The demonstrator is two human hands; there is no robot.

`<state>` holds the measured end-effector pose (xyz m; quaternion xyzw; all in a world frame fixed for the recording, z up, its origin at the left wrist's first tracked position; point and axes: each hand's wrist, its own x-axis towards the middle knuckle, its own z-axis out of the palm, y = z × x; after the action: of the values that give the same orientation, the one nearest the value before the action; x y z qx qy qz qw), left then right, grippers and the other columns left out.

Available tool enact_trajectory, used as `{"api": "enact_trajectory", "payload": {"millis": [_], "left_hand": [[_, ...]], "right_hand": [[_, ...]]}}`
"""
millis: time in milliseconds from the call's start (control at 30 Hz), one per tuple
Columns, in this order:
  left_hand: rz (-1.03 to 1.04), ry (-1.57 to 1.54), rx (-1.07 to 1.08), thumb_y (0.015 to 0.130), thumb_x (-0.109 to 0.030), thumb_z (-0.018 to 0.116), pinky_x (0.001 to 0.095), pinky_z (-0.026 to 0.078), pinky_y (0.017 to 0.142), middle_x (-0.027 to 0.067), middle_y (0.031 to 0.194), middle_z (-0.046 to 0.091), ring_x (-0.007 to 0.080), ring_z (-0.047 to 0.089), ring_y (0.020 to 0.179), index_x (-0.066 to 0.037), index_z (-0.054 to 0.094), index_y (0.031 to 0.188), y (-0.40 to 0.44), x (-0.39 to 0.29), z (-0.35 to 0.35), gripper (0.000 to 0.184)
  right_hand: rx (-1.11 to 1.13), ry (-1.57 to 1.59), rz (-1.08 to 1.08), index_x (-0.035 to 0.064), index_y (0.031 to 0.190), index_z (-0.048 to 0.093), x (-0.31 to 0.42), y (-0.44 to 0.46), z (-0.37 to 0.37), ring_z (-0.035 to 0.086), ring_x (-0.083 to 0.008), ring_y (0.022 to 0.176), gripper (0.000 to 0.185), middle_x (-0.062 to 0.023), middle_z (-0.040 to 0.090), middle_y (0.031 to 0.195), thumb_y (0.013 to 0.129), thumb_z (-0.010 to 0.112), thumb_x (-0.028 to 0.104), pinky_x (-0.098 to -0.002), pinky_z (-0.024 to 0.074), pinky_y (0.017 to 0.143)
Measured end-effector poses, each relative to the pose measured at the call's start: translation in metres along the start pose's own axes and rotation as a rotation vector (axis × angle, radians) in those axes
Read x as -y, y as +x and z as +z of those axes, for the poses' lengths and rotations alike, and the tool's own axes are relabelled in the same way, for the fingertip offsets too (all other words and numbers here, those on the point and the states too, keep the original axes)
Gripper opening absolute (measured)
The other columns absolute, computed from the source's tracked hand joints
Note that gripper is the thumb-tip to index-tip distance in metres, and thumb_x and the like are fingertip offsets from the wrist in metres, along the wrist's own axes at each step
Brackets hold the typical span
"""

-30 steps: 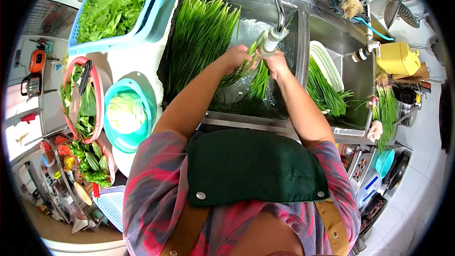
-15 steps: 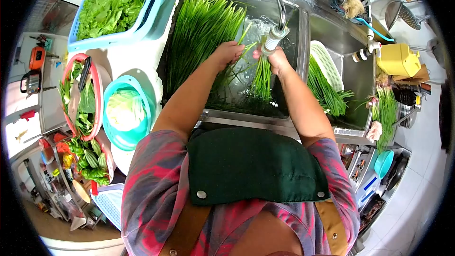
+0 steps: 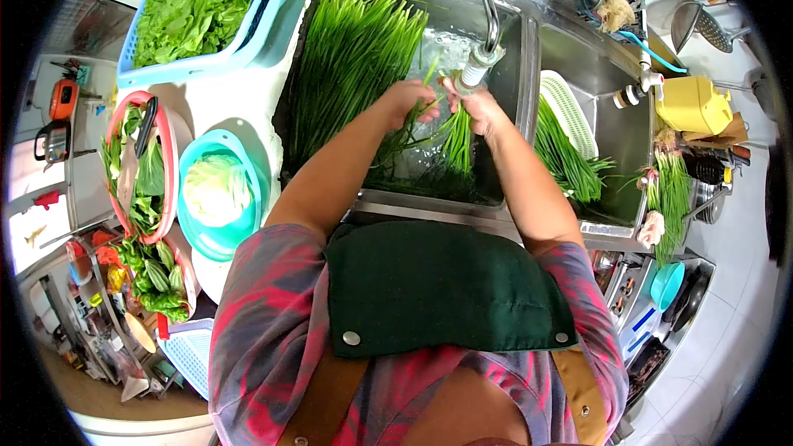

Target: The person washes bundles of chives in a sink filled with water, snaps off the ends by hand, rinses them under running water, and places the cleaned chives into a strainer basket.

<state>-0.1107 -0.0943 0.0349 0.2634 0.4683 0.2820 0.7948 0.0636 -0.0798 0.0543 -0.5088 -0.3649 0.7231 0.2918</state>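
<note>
Long green stalks lie in a thick pile along the left side of the water-filled sink. My left hand, beside that pile, is closed round a few loose stalks. Just under the faucet's nozzle, my right hand grips a small bunch of green stalks, whose lower ends hang into the water. The fingertips of both hands are near each other but apart.
A second basin on the right holds a white strainer and more stalks. Left of the sink are a blue basket of lettuce, a turquoise bowl with cabbage and a pink-rimmed basket. A yellow jug stands far right.
My left hand first drew away leftward from my right hand, then came slightly back toward it. The right hand stays under the nozzle with its bunch.
</note>
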Motion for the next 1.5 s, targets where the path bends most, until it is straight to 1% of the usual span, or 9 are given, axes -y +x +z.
{"api": "enact_trajectory", "payload": {"millis": [133, 200, 333, 567, 733, 933, 1067, 1267, 1500], "left_hand": [[0.163, 0.202, -0.111, 0.081, -0.027, 0.053, 0.0281, 0.04, 0.074, 0.0043, 0.092, 0.059, 0.0131, 0.052, 0.083, -0.003, 0.059, 0.1, 0.014, 0.024, 0.006, 0.031], [0.122, 0.178, -0.096, 0.081, -0.027, 0.054, 0.0277, 0.04, 0.072, 0.0033, 0.089, 0.059, 0.0121, 0.052, 0.08, -0.003, 0.06, 0.097, 0.02, 0.033, -0.006, 0.03], [0.051, 0.34, 0.059, 0.08, -0.028, 0.055, 0.0282, 0.041, 0.064, 0.0023, 0.08, 0.058, 0.0107, 0.052, 0.069, -0.003, 0.06, 0.093, -0.001, 0.022, -0.009, 0.028], [0.171, 0.36, -0.071, 0.077, -0.021, 0.057, 0.0277, 0.04, 0.051, 0.0033, 0.07, 0.056, 0.012, 0.051, 0.055, -0.003, 0.059, 0.088, -0.016, 0.001, -0.009, 0.021], [0.033, 0.256, -0.07, 0.075, -0.018, 0.059, 0.0245, 0.042, 0.05, 0.0009, 0.069, 0.057, 0.011, 0.051, 0.055, -0.002, 0.06, 0.086, -0.026, -0.007, -0.001, 0.019], [0.287, 0.509, -0.066, 0.075, -0.018, 0.056, 0.0264, 0.043, 0.047, 0.0027, 0.067, 0.056, 0.0119, 0.049, 0.051, -0.002, 0.06, 0.084, -0.002, 0.013, -0.007, 0.019], [0.086, 0.309, -0.055, 0.074, -0.014, 0.056, 0.0262, 0.042, 0.047, 0.0033, 0.06, 0.05, 0.0129, 0.048, 0.049, 0.0, 0.059, 0.082, -0.006, -0.008, -0.01, 0.016], [0.269, 0.411, 0.068, 0.075, -0.013, 0.055, 0.027, 0.044, 0.049, 0.007, 0.068, 0.055, 0.0153, 0.054, 0.054, 0.001, 0.057, 0.085, -0.004, 0.003, 0.001, 0.017], [-0.023, 0.227, 0.03, 0.074, -0.011, 0.059, 0.0275, 0.048, 0.056, 0.0085, 0.074, 0.059, 0.0174, 0.059, 0.063, 0.001, 0.056, 0.087, 0.001, -0.004, -0.006, 0.018]], "right_hand": [[-0.1, 0.164, 0.097, 0.0033, 0.089, 0.058, 0.007, -0.008, 0.004, 0.053, -0.0143, 0.066, 0.025, -0.0048, 0.058, 0.075, 0.071, 0.068, 0.018, -0.0275, 0.0414, 0.065], [-0.078, 0.268, 0.123, 0.0019, 0.089, 0.058, 0.008, -0.01, 0.004, 0.058, -0.0188, 0.078, 0.029, -0.0082, 0.061, 0.083, 0.068, 0.071, 0.017, -0.0323, 0.0415, 0.077], [-0.174, -0.07, -0.139, -0.0008, 0.086, 0.058, -0.001, -0.004, 0.012, 0.057, -0.0195, 0.074, 0.026, -0.0086, 0.061, 0.08, 0.065, 0.071, 0.007, -0.0313, 0.0436, 0.068], [-0.071, -0.292, -0.125, 0.0006, 0.083, 0.059, -0.004, 0.007, 0.004, 0.055, -0.0167, 0.069, 0.02, -0.0068, 0.06, 0.077, 0.067, 0.066, 0.01, -0.0306, 0.0434, 0.066], [0.007, -0.011, 0.032, 0.001, 0.094, 0.057, -0.001, 0.0, 0.0, 0.054, -0.0164, 0.077, 0.031, -0.0065, 0.059, 0.087, 0.066, 0.067, 0.009, -0.0288, 0.0415, 0.074], [-0.06, -0.215, -0.184, -0.0015, 0.096, 0.055, -0.009, -0.005, 0.009, 0.055, -0.0167, 0.078, 0.035, -0.007, 0.06, 0.088, 0.064, 0.068, 0.006, -0.0292, 0.0432, 0.073], [0.068, -0.068, -0.165, -0.0012, 0.092, 0.056, -0.007, -0.005, -0.002, 0.057, -0.0184, 0.075, 0.029, -0.0089, 0.061, 0.081, 0.065, 0.067, 0.004, -0.0297, 0.0435, 0.072], [-0.064, -0.134, -0.143, -0.0021, 0.093, 0.056, -0.004, -0.008, 0.007, 0.056, -0.0164, 0.075, 0.033, -0.0075, 0.06, 0.083, 0.063, 0.07, 0.004, -0.0305, 0.0436, 0.071], [0.127, -0.122, -0.205, -0.0012, 0.097, 0.055, -0.001, -0.006, 0.0, 0.056, -0.016, 0.079, 0.034, -0.0081, 0.06, 0.089, 0.065, 0.066, 0.0, -0.0289, 0.044, 0.074]]}}
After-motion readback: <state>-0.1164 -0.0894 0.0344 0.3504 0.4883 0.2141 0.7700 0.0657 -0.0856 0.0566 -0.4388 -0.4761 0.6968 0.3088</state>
